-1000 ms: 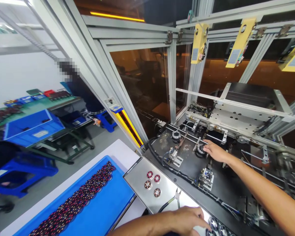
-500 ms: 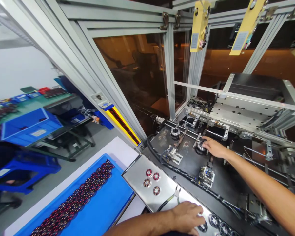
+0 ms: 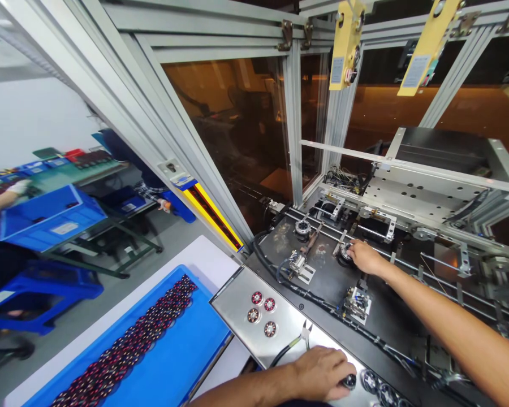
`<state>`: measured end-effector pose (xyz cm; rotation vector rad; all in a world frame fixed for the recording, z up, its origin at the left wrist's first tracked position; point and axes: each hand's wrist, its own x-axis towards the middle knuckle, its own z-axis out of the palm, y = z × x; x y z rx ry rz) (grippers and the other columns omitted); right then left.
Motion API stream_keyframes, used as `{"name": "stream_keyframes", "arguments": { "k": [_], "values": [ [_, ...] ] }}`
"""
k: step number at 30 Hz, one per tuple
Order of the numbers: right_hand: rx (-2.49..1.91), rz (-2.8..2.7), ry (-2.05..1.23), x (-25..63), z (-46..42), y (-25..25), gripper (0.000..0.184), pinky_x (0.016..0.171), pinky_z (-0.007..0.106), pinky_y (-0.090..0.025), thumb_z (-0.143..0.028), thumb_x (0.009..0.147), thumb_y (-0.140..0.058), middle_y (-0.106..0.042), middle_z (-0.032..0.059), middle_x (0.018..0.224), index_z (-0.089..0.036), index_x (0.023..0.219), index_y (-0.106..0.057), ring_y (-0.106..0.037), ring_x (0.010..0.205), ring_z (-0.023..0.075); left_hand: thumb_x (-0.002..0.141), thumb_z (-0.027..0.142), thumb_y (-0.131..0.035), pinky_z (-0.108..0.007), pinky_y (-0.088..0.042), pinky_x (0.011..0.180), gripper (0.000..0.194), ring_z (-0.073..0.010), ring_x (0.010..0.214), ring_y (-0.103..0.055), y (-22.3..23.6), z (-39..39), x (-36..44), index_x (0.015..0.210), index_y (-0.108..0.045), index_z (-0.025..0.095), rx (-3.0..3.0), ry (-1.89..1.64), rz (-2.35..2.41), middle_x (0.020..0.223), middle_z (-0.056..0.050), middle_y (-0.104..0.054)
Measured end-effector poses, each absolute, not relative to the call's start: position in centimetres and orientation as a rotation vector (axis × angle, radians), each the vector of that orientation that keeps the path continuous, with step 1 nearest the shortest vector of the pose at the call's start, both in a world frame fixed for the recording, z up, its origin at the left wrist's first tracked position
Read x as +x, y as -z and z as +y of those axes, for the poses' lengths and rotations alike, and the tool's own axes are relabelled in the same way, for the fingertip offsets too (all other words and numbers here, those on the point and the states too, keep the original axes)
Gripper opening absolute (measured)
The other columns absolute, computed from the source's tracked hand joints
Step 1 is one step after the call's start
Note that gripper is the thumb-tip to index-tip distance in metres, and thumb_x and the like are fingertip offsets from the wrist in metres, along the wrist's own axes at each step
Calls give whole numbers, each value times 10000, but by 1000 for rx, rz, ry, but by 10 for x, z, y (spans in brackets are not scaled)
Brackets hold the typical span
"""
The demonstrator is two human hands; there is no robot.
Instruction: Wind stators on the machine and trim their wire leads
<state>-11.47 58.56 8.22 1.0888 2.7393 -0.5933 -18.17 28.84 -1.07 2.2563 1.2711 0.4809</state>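
Observation:
My left hand [image 3: 320, 373] is low in the view, over the metal tray [image 3: 233, 294]. Its fingers are closed around a dark round rotor-like part [image 3: 349, 381] at the tray's right side. Further out, my right hand [image 3: 367, 259] reaches onto the black machine plate, fingertips gripping the rim of a round metal-and-black part [image 3: 345, 252] seated on a station. Side cutters [image 3: 306, 332] lie just behind my left hand. Several small red-and-copper wound stators [image 3: 270, 304] rest on the tray, and several dark round parts [image 3: 385, 393] sit to the right of my left hand.
A blue tray [image 3: 207, 322] holds overlapping rows of wound stators [image 3: 131, 339]. Another round part [image 3: 302, 228] sits on a second station. Small clamp mechanisms [image 3: 358, 305], cables and rails cover the machine plate. Aluminium posts [image 3: 294, 124] frame it. A co-worker's gloved hand [image 3: 19, 187] shows far left.
My left hand has closed around the dark round part, which it was only reaching over before. My right hand has shifted slightly on its part. A co-worker's gloved hand has come into view far left.

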Motion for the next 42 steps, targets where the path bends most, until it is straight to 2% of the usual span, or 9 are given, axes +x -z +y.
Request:
{"name": "stream_keyframes", "arguments": {
  "k": [8, 17, 23, 27, 30, 33, 35, 39, 42],
  "values": [
    [1090, 2728, 559, -116, 586, -78, 238, 946, 438, -529, -343, 972, -587, -627, 87, 1248, -187, 1144, -640, -627, 1080, 217, 864, 250, -606, -266, -538, 795, 354, -178, 897, -645, -53, 273, -217, 1208, -558, 183, 1741, -1003, 1373, 1103, -100, -660],
    [1025, 2927, 364, -97, 574, -88, 227, 1048, 506, -459, -295, 971, -587, -597, 99, 1325, -178, 1157, -643, -556, 1235, 256, 1001, 410, -427, -336, -502, 824, 365, -179, 897, -594, -103, 258, -246, 1244, -563, 174, 1310, -1298, 1313, 1054, -95, -571],
    [763, 2998, 355, -70, 563, -96, 605, 1144, 546, -359, 72, 786, -443, -458, 118, 1519, -170, 1315, -610, -332, 1454, 301, 935, 472, -569, -310, -512, 825, 366, -188, 909, -623, -120, 249, -258, 1136, -596, 167, 1286, -1466, 1397, 1018, -91, -644],
    [727, 3059, 362, -78, 543, -124, 508, 1115, 609, -378, -18, 827, -440, -519, 204, 1447, -102, 1290, -632, -410, 1405, 356, 929, 449, -589, -291, -519, 791, 339, -175, 856, -640, -132, 253, -258, 1104, -613, 159, 1397, -1509, 1420, 1007, -102, -681],
    [628, 3180, 413, -81, 491, -167, 488, 1180, 519, -339, -272, 958, -478, -433, 184, 1523, -119, 1421, -505, -397, 1420, 310, 913, 442, -615, -292, -531, 770, 337, -180, 831, -654, -144, 254, -258, 1090, -630, 156, 1519, -1522, 1394, 983, -108, -696],
    [272, 3292, 817, -74, 421, -201, 660, 1054, 420, -515, -457, 876, -671, -561, 119, 1420, -268, 1464, -436, -560, 1276, 288, 905, 442, -629, -286, -532, 746, 338, -180, 801, -657, -154, 250, -255, 1091, -642, 159, 1648, -1549, 1374, 927, -102, -705],
    [123, 3356, 1037, -68, 382, -207, 679, 879, 405, -596, -349, 898, -664, -667, 124, 1228, -311, 1503, -358, -661, 1076, 285, 901, 439, -636, -287, -535, 752, 341, -179, 798, -662, -156, 247, -248, 1098, -644, 161, 1670, -1568, 1333, 929, -106, -711],
    [196, 3576, 1174, -59, 344, -185, 725, 711, 428, -580, -103, 910, -534, -692, 113, 1006, -363, 1535, -275, -673, 856, 278, 857, 477, -684, -271, -544, 752, 406, -173, 817, -675, -150, 242, -226, 1117, -640, 167, 1331, -1612, 1224, 959, -103, -716],
    [376, 3572, 1249, -45, 340, -174, 740, 759, 464, -580, -164, 894, -592, -682, 119, 1096, -402, 1525, -289, -669, 940, 300, 827, 504, -707, -245, -543, 716, 440, -157, 771, -675, -146, 240, -217, 1107, -673, 167, 1149, -1573, 1227, 896, -81, -724]
  ]
}}
